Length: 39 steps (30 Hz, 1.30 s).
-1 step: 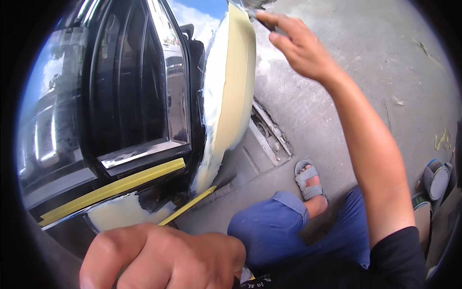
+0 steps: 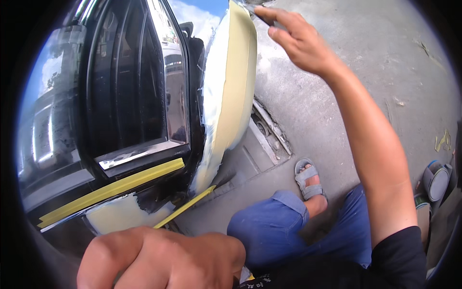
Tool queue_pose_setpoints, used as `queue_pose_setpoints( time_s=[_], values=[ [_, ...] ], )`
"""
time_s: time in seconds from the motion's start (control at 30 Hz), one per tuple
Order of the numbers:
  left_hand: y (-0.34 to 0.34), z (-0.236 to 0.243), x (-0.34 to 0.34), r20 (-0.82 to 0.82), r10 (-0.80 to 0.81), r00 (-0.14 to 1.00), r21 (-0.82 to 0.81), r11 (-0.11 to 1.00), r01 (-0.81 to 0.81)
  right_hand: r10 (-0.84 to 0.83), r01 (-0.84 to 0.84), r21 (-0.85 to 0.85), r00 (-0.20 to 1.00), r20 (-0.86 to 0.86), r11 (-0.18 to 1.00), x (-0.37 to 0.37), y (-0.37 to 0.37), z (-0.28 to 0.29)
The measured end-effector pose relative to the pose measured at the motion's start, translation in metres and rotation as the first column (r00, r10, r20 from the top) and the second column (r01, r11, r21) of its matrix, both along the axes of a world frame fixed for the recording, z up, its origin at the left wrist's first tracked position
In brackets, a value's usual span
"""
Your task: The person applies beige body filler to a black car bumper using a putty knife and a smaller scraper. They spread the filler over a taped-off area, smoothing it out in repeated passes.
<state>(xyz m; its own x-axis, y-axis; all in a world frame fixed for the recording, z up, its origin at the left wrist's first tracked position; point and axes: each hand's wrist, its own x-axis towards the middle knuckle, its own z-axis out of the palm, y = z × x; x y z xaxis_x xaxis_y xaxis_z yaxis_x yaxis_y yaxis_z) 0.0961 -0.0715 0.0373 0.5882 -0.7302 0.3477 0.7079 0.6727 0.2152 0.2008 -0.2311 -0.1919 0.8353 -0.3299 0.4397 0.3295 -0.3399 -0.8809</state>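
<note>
High up in the view, my right hand (image 2: 305, 45) is closed on a flat, dark-edged putty scraper (image 2: 267, 20). Its front end meets the top of a tall curved body panel (image 2: 236, 77), coated in smooth cream-coloured filler with a ragged white border on the left. My left hand (image 2: 163, 260) is large and close at the bottom, its fingers curled. Whatever it may hold is hidden from view. Just beyond its knuckles, a strip of yellow masking tape (image 2: 187, 207) runs up to the panel's lower end.
A glossy black vehicle door (image 2: 130, 82) with chrome trim stands at left. Wider yellow tape (image 2: 115, 190) lies along its lower part, above a filler patch (image 2: 118, 212). Paint cans (image 2: 437, 183) stand on the right. My sandalled foot (image 2: 309, 180) rests near a broken floor channel (image 2: 269, 132).
Both hands have shifted very slightly, and the view has moved a little. The scraper stays at the top of the panel in my right hand.
</note>
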Motion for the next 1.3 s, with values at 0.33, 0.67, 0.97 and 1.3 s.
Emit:
queue_pose_setpoints(
  time_s=[0.33, 0.67, 0.97, 1.3],
  values=[
    [0.0, 0.012, 0.021, 0.005, -0.001, 1.0, 0.057, 0.998, 0.001, 0.071, -0.072, 0.004, 0.991, 0.11, 0.997, 0.044, 0.01, 0.016],
    [0.0, 0.006, 0.021, 0.026, -0.028, 0.999, 0.068, 0.997, 0.026, 0.078, -0.065, -0.077, 0.98, 0.184, 0.995, 0.016, 0.016, 0.017],
    [0.008, 0.001, 0.007, 0.071, 0.072, 0.995, 0.06, 0.995, -0.077, -0.02, 0.021, -0.003, 0.966, 0.257, 1.0, -0.021, 0.059, 0.016],
    [0.041, 0.001, -0.004, 0.181, 0.38, 0.907, 0.144, 0.902, -0.406, -0.025, 0.014, 0.083, 0.991, 0.134, 0.996, -0.077, 0.125, 0.029]
  ],
)
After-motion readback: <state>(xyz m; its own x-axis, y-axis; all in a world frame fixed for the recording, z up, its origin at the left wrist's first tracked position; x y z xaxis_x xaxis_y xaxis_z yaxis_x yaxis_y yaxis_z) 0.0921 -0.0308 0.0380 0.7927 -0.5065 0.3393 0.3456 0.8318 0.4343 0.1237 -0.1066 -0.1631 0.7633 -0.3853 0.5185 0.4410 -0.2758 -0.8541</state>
